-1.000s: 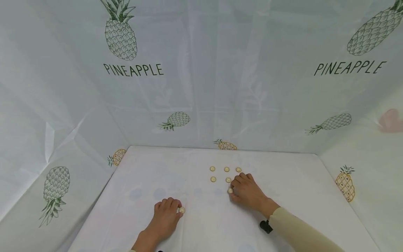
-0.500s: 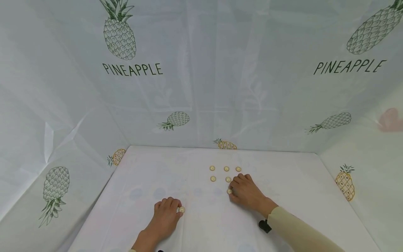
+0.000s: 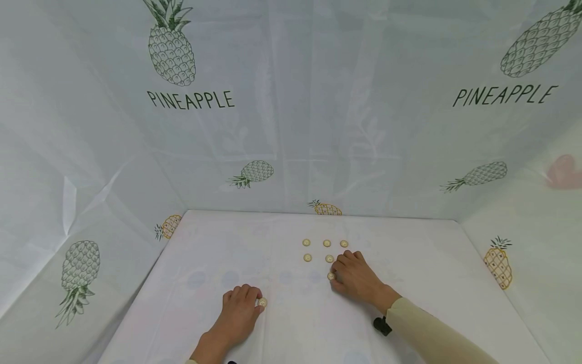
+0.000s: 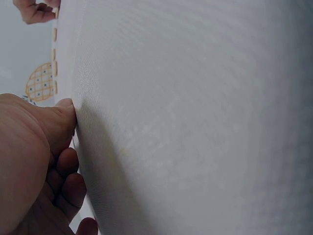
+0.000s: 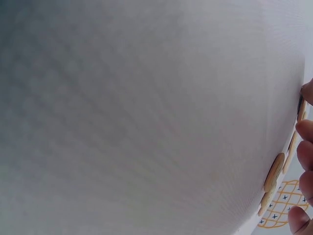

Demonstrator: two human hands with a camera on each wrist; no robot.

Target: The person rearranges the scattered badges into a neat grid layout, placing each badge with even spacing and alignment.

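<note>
My left hand (image 3: 238,311) rests low on the table, left of the middle. Its thumb and forefinger pinch a small round wooden disc (image 3: 262,302) with faint marks on its face. Further right, my right hand (image 3: 356,278) has another wooden disc (image 3: 331,276) between thumb and forefinger, down at the table. Beyond that hand lie more discs in two rows: a back row of three, with a middle disc (image 3: 327,243), and a nearer pair, with a left disc (image 3: 307,257). In the right wrist view, fingertips (image 5: 305,154) show only at the edge, beside flat-lying discs (image 5: 274,172).
A white cloth covers the table (image 3: 218,242). Pale sheeting printed with pineapples (image 3: 172,55) rises behind it and on both sides. A black wrist device (image 3: 382,326) sits under the right forearm, close to the tabletop.
The right hand and its disc have shifted very slightly left and toward me. The left hand and the discs in the rows stay where they were.
</note>
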